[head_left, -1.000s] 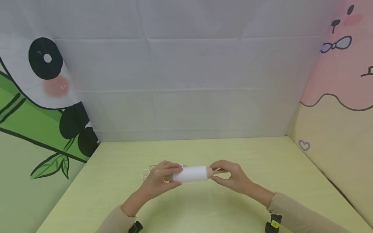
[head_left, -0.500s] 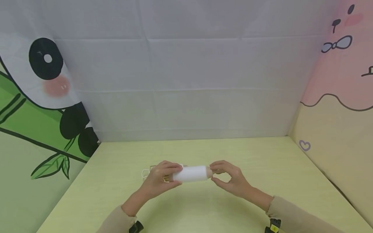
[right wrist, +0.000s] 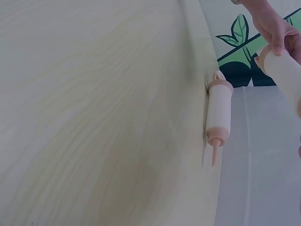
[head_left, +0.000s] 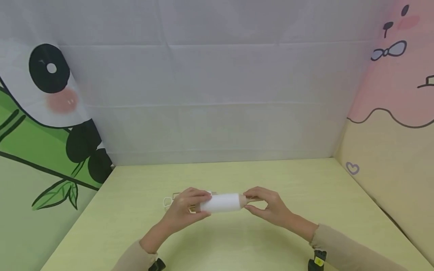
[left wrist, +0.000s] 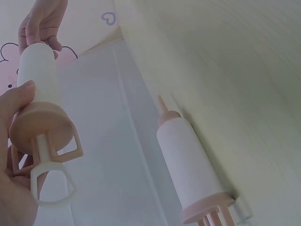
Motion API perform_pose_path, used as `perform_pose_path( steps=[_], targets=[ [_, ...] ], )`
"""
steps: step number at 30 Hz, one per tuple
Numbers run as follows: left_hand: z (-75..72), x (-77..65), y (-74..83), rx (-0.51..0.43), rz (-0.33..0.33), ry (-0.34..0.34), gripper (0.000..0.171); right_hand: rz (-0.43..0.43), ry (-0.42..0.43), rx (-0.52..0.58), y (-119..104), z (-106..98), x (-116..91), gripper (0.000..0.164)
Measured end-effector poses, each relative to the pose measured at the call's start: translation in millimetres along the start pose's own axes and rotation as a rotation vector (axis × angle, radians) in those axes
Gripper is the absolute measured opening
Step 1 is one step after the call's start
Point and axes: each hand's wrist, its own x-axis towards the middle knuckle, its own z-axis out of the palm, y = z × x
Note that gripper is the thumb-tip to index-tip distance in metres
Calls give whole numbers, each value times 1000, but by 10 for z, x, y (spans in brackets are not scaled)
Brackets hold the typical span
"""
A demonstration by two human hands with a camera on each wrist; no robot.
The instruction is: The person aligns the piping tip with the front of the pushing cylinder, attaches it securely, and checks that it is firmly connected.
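Note:
A white-barrelled syringe-style icing press [head_left: 222,202] with peach end caps is held level above the table. My left hand [head_left: 188,207] grips its rear end, thumb and fingers on opposite sides of the barrel. At the other end, my right hand [head_left: 271,207] pinches the thin peach nozzle [head_left: 254,200] between thumb and fingers. The left wrist view shows the peach rear cap [left wrist: 42,127], its side handles and the white plunger ring [left wrist: 52,203]. A second, similar press [left wrist: 188,160] lies on the table; the held press and left hand mostly hide it in the head view.
Pale yellow tabletop [head_left: 288,173] extends around and beneath both hands. A white cloth backdrop [head_left: 220,128] stands along its far edge, with cartoon-printed panels at the left and the right [head_left: 386,150]. Dark cameras sit on both wrists.
My right fingers slid over the nozzle half a second ago, hiding most of it, and now it shows between them again. The left hand keeps its hold; the whole view shifts slightly.

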Motion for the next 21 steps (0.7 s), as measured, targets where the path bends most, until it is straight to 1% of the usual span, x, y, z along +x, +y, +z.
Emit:
perform_pose_path(
  steps=[5,13,16,20,21],
  targets=[
    [-1,-13,-16,2,0,0,42,27,-5,-11,9,21,-11,40],
    [-21,-16,-16,-32,-7,10,42,-43,14,59,24,57,11,38],
    [-67,38,100,-41,-6,19,40,-51,18,56,11,64,18,40],
    [-78,45,123,-39,-3,27,40,-42,19,47,-3,64,28,41],
    [-64,25,79,-34,3,27,41,-38,19,48,-5,63,31,42]
  ],
)
